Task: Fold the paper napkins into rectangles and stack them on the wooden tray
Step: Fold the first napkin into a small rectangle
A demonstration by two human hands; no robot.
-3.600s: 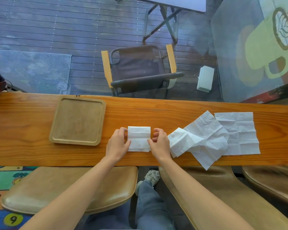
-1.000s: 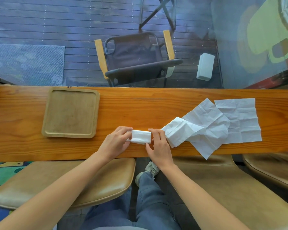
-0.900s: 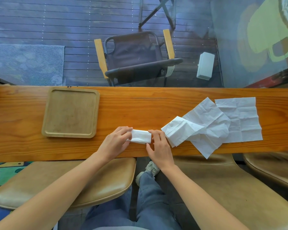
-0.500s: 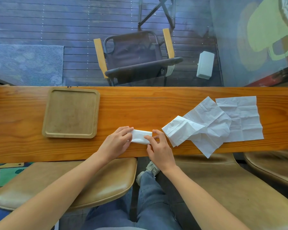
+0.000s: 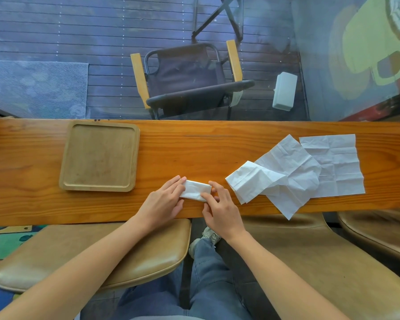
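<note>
Folded paper napkin lies on the wooden counter near its front edge, between both hands, already a small narrow rectangle. Left hand has fingers held together, tips pressing down on the napkin's left end. Right hand is loosely spread, thumb and forefinger on the right end and lower corner — looks like pinching that corner, but can't tell if it's gripped or just pressed flat.

Wooden tray sits well to the left on the counter, nothing on it, so no stack started yet. Loose napkins, unfolded or half-folded and overlapping, lie to the right, one corner hanging over the front edge.

Handling, as a judgement: tissue-thin paper, v. light, soft, no stiffness — layers will likely spring open if pressure is let go before the crease sets. Tears easily if dragged under a fingertip. Best hold is prob. a flat pinch across the short ends or along the creased long edge, thumb below and fingers above, so all layers stay together on the way to the tray. Lift rather than slide; a draught could shift it.
</note>
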